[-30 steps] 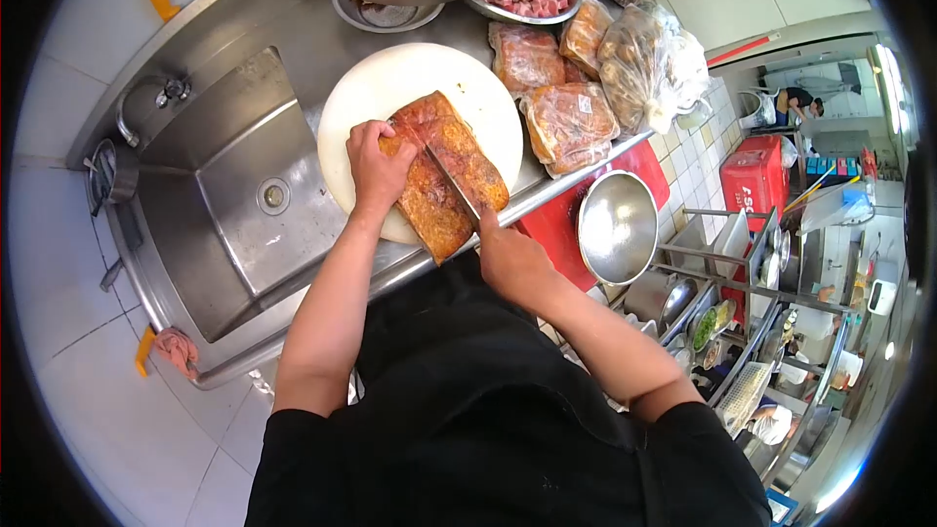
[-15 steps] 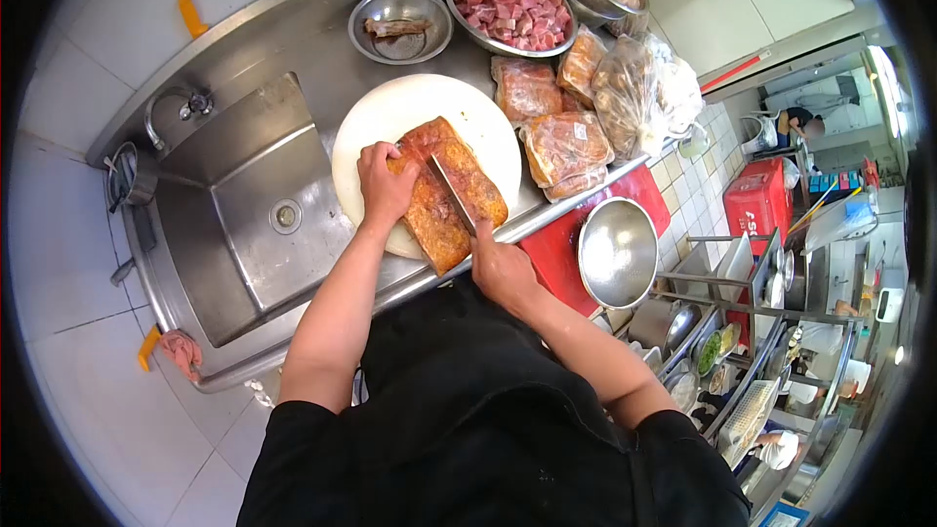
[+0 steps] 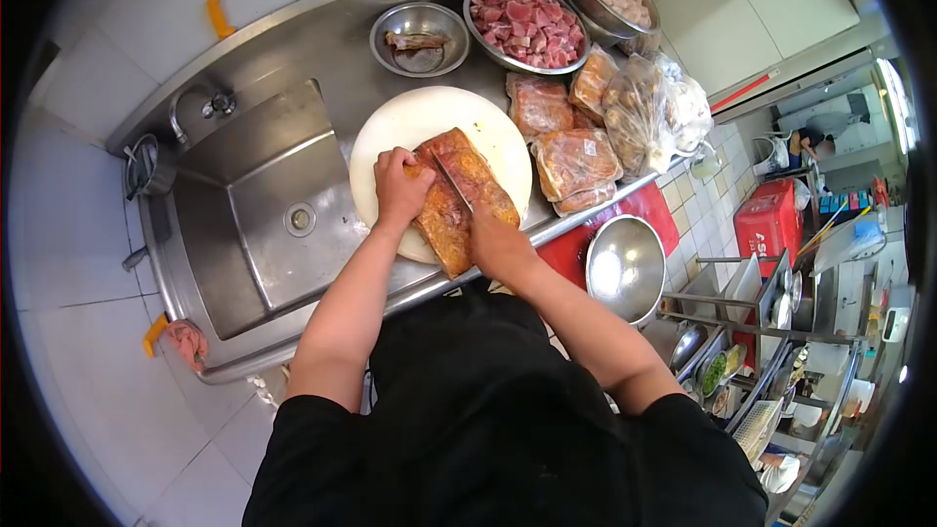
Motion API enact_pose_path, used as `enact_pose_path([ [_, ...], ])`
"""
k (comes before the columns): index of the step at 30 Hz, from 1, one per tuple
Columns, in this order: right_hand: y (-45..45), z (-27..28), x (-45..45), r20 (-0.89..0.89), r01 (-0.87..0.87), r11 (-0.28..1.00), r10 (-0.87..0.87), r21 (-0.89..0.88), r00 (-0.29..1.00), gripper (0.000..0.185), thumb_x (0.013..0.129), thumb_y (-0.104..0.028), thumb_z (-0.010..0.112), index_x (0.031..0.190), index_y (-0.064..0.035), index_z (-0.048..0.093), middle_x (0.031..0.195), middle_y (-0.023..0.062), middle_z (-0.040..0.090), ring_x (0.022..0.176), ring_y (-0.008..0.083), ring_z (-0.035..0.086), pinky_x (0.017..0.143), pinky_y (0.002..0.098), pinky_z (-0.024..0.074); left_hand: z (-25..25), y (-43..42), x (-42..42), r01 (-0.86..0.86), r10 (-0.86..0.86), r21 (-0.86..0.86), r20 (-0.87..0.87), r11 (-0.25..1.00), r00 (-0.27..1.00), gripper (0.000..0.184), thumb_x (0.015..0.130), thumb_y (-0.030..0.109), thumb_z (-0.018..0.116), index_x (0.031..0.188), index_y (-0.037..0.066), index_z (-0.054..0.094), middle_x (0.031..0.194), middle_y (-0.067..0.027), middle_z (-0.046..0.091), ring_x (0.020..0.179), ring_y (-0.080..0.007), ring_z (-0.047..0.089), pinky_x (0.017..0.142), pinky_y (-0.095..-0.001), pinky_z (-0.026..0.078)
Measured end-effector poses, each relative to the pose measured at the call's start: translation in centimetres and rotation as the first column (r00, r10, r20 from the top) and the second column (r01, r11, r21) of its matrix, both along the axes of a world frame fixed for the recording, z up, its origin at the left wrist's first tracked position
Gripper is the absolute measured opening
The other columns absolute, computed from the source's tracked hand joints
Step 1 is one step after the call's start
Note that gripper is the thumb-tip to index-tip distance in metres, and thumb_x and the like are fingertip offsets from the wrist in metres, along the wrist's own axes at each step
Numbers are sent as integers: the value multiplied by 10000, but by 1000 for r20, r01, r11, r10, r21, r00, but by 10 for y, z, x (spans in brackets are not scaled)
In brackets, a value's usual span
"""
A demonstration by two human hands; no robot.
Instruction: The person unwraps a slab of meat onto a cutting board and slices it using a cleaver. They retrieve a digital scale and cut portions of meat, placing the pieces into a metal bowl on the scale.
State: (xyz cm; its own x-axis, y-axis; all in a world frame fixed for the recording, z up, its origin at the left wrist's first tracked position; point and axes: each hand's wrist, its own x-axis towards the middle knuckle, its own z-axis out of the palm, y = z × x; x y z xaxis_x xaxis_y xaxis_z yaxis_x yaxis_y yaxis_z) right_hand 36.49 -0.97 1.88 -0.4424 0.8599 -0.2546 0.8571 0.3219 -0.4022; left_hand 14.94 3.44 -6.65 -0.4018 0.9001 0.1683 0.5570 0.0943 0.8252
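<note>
While my left hand [image 3: 401, 190], its fingers curled, presses on the upper-left side of the reddish-brown slab of meat [image 3: 457, 203], my right hand [image 3: 498, 242] is closed around the hidden handle of a knife with a long metal blade [image 3: 452, 179], which lies lengthwise along the slab. Under it sits the round white cutting board [image 3: 498, 117], with the slab's lower end reaching past its edge, between the stainless steel sink [image 3: 283, 220] and the plastic-wrapped brown meat packs [image 3: 576, 166]; beyond stand a small metal bowl [image 3: 420, 60] holding a brown piece and a larger metal bowl of pink meat cubes [image 3: 528, 27].
</note>
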Motion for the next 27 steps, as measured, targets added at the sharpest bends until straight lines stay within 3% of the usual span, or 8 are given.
enact_pose_path([
  [3, -29, 16, 31, 171, 83, 988, -60, -129, 984, 309, 1056, -212, 506, 1261, 16, 469, 824, 298, 721, 792, 498, 727, 719, 612, 572, 7, -1, 5, -32, 32, -6, 17, 999, 999, 324, 751, 209, 786, 956, 76, 574, 1049, -132, 590, 1036, -354, 563, 940, -460, 476],
  [5, -24, 19, 35, 203, 88, 989, -62, -120, 977, 404, 1092, -279, 470, 1356, 27, 470, 929, 294, 740, 855, 466, 744, 768, 592, 588, 10, -3, 4, -25, 26, -33, 14, 999, 1000, 329, 757, 226, 783, 969, 81, 578, 1070, -134, 589, 1069, -358, 553, 960, -464, 472],
  [12, 35, -3, 49, 173, -38, 997, 26, 65, 985, 349, 1105, -328, 475, 1321, -56, 503, 888, 247, 752, 805, 431, 754, 701, 565, 596, 8, -17, -3, -37, 34, -48, -52, 998, 998, 341, 790, 219, 802, 1035, 85, 607, 1088, -127, 605, 1080, -334, 586, 978, -444, 480],
  [22, 63, 42, 47, -56, 108, 988, -102, 110, 993, 319, 1076, -315, 531, 1250, -48, 531, 815, 304, 710, 777, 512, 704, 716, 625, 546, 46, -20, -14, 123, -120, -168, 28, 978, 992, 437, 798, 87, 752, 1218, 65, 634, 1263, -155, 622, 1273, -356, 573, 1130, -445, 448],
  [24, 50, 46, 54, -79, 115, 989, -108, 91, 991, 315, 1074, -313, 531, 1245, -48, 533, 819, 308, 708, 784, 520, 698, 725, 630, 538, 74, -28, -17, 442, -453, -105, -140, 891, 880, 646, 742, -6, 701, 1375, 78, 603, 1447, -179, 563, 1422, -377, 488, 1213, -417, 399],
  [25, 42, 47, 65, -65, 84, 995, -81, 43, 995, 320, 1073, -310, 523, 1250, -44, 527, 852, 298, 719, 806, 510, 708, 739, 624, 551, 86, -30, -15, 541, -581, -241, -147, 806, 800, 828, 687, -44, 670, 1491, 114, 549, 1581, -181, 475, 1504, -372, 411, 1281, -461, 307],
  [26, 34, 46, 77, -51, 52, 999, -52, -4, 997, 325, 1072, -308, 515, 1254, -39, 522, 885, 288, 730, 828, 500, 718, 753, 617, 563, 97, -33, -12, 542, -584, -248, -144, 803, 799, 828, 687, -44, 670, 1491, 114, 549, 1581, -181, 475, 1504, -372, 411, 1281, -461, 307],
  [27, 28, 36, 90, -55, 52, 999, -53, -16, 997, 327, 1065, -323, 525, 1273, -70, 532, 880, 279, 729, 840, 495, 720, 759, 619, 558, 113, -36, -4, 612, -725, -389, -333, 688, 603, 858, 701, -36, 688, 1522, 149, 525, 1604, -167, 461, 1519, -364, 390, 1294, -501, 261],
])
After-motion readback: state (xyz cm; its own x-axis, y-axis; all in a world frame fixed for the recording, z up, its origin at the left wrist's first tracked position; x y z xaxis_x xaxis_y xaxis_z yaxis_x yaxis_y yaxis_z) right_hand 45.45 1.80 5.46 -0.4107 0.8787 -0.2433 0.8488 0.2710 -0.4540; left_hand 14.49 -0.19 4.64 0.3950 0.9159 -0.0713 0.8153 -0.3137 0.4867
